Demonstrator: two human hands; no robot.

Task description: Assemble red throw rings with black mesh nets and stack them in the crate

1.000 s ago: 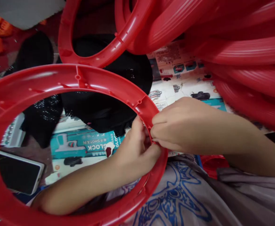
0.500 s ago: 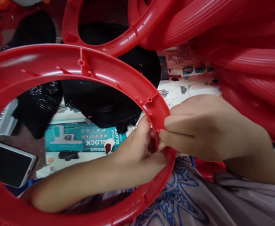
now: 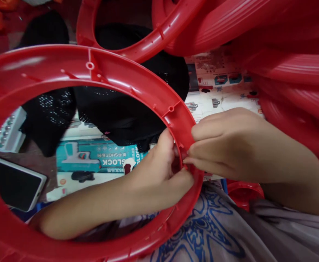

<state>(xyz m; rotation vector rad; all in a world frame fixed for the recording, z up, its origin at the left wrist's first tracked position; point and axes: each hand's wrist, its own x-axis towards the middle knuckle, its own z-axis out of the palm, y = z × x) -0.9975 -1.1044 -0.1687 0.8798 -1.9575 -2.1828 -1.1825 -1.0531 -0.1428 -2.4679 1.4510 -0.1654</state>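
A large red plastic ring [image 3: 110, 71] stands tilted before me, its hollow ribbed side with small pegs facing the camera. Through its opening reaches my left hand [image 3: 167, 167], fingers wrapped round the inner rim and thumb pressed over the channel. My right hand [image 3: 216, 149] is closed at the ring's outer right edge, its fingertips pinched in the channel close to my left thumb. Whether a small piece sits between those right fingertips is hidden. The lower part of the ring lies near my patterned clothing [image 3: 211, 225].
Behind stands another red ring [image 3: 148, 43], and several stacked red rings [image 3: 292, 72] fill the right. Black mesh cloth [image 3: 121, 112] lies over printed cardboard [image 3: 85, 158]. A phone-like dark-screened device [image 3: 16, 183], a white tray of shiny beads [image 3: 10, 131] and a red container [image 3: 245, 193] are around.
The view has shifted slightly, so the background sits a little further right. Both hands keep their hold on the ring; the right fingertips have moved slightly within the channel.
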